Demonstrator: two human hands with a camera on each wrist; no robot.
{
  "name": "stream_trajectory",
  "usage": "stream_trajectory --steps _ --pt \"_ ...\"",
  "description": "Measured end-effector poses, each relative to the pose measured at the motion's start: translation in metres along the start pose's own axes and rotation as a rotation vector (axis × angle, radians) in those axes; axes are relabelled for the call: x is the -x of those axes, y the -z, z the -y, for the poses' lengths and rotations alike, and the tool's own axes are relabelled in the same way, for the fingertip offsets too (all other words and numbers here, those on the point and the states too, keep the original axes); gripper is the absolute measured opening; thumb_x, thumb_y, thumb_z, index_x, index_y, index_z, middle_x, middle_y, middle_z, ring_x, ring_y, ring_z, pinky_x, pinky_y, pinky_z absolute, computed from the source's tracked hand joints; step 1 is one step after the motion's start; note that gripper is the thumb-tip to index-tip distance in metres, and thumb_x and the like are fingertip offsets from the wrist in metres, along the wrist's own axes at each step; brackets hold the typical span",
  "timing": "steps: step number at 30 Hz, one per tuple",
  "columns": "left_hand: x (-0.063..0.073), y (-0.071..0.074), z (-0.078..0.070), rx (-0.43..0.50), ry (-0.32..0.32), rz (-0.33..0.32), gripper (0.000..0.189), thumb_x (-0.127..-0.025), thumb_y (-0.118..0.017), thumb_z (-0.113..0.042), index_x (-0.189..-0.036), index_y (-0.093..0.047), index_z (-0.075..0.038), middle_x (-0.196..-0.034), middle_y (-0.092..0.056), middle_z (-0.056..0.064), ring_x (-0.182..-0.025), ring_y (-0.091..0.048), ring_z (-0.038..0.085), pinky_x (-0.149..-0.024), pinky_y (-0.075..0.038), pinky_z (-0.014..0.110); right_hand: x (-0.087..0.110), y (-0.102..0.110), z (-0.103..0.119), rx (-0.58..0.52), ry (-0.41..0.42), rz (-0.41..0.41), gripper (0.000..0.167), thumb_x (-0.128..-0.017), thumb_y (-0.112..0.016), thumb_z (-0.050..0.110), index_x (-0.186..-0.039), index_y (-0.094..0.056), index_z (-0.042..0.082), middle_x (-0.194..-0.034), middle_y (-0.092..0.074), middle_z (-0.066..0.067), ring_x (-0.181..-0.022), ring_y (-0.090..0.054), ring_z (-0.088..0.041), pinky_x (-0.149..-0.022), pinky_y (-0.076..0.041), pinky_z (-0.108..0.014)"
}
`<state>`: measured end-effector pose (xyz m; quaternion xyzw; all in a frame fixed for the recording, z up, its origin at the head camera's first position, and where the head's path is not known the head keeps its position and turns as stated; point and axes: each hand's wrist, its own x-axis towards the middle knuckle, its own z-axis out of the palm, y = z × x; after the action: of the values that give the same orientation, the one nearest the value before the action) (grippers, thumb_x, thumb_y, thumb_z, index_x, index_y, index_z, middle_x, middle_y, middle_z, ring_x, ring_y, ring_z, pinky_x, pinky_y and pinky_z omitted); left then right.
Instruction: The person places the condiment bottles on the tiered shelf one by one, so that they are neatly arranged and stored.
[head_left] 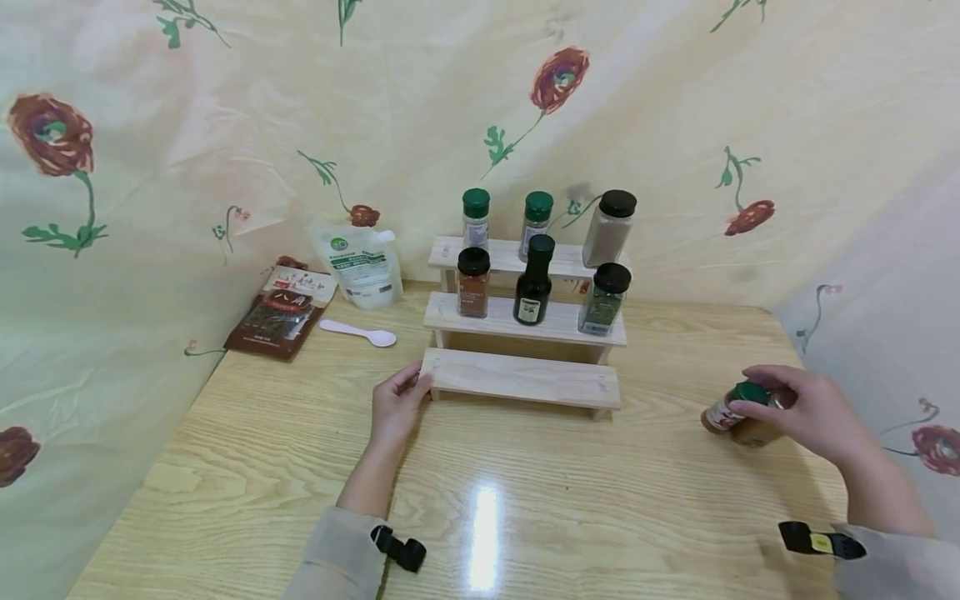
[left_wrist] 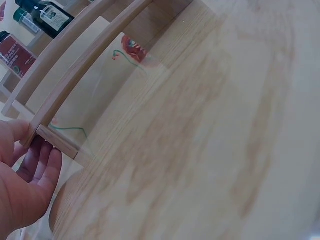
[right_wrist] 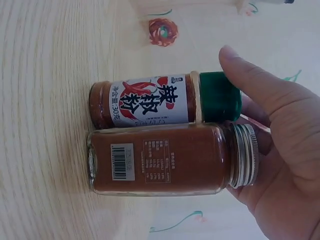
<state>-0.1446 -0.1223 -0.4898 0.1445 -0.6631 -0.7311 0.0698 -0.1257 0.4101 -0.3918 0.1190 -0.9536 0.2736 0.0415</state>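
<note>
A three-tier wooden rack [head_left: 525,377] stands on the table. My left hand [head_left: 397,406] grips the left end of its lowest tier, thumb on top and fingers curled below the board [left_wrist: 75,75]. At the table's right side my right hand [head_left: 813,412] holds a chili powder jar [right_wrist: 145,102] by its green cap [right_wrist: 219,97]. Its fingertips are partly hidden behind the cap. Right beside that jar is a square glass jar [right_wrist: 160,160] of brown powder with a silver metal lid [right_wrist: 245,156], close to the palm.
The upper tiers carry green-capped jars [head_left: 537,218], black-capped jars [head_left: 472,287] and a dark bottle [head_left: 533,283]. To the left lie a brown spice packet [head_left: 277,317], a white spouted pouch [head_left: 362,271] and a white spoon [head_left: 360,332]. Floral cloth [head_left: 675,100] hangs behind.
</note>
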Motion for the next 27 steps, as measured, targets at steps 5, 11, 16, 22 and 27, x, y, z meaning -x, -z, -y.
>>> stream_trajectory --steps 5,11,16,22,27 --pt "0.000 0.000 0.000 -0.004 0.002 0.007 0.035 -0.092 -0.074 -0.004 -0.125 -0.067 0.007 -0.097 -0.064 0.007 -0.084 -0.062 0.006 -0.075 -0.060 0.018 -0.001 0.000 -0.002 0.040 -0.034 0.033 0.053 -0.084 -0.085 0.024 -0.124 -0.066 -0.004 -0.108 -0.067 -0.024 -0.074 -0.051 -0.004 -0.054 -0.044 -0.018" --pt "-0.001 0.000 0.001 0.000 0.006 -0.001 0.034 -0.092 -0.074 -0.003 -0.124 -0.068 0.007 -0.096 -0.065 0.007 -0.083 -0.063 0.006 -0.074 -0.060 0.019 -0.002 -0.001 -0.003 0.099 -0.070 0.061 0.056 -0.084 -0.084 0.033 -0.121 -0.067 -0.006 -0.101 -0.068 -0.022 -0.070 -0.048 -0.010 -0.052 -0.043 -0.023" --pt "-0.002 0.000 0.001 0.000 0.002 0.002 0.034 -0.092 -0.074 -0.003 -0.124 -0.068 0.006 -0.097 -0.066 0.007 -0.084 -0.063 0.007 -0.075 -0.060 0.019 -0.001 -0.002 -0.004 0.084 -0.041 0.017 0.052 -0.084 -0.085 0.029 -0.119 -0.068 -0.006 -0.098 -0.068 -0.020 -0.070 -0.047 -0.008 -0.051 -0.043 -0.021" --pt "-0.001 0.000 0.000 0.002 0.003 0.001 0.034 -0.092 -0.073 -0.002 -0.124 -0.068 0.007 -0.098 -0.066 0.008 -0.084 -0.063 0.007 -0.076 -0.060 0.019 -0.004 -0.002 0.000 0.031 -0.018 -0.022 0.047 -0.084 -0.085 0.022 -0.118 -0.068 -0.006 -0.103 -0.068 -0.023 -0.073 -0.054 0.006 -0.055 -0.051 -0.015" --pt "0.000 0.000 -0.001 -0.006 0.000 0.002 0.034 -0.092 -0.073 -0.003 -0.124 -0.068 0.006 -0.098 -0.066 0.008 -0.085 -0.063 0.007 -0.075 -0.060 0.019 -0.007 -0.001 0.006 0.034 -0.004 -0.055 0.044 -0.084 -0.086 0.021 -0.116 -0.069 -0.003 -0.099 -0.069 -0.019 -0.072 -0.053 0.004 -0.054 -0.048 -0.015"
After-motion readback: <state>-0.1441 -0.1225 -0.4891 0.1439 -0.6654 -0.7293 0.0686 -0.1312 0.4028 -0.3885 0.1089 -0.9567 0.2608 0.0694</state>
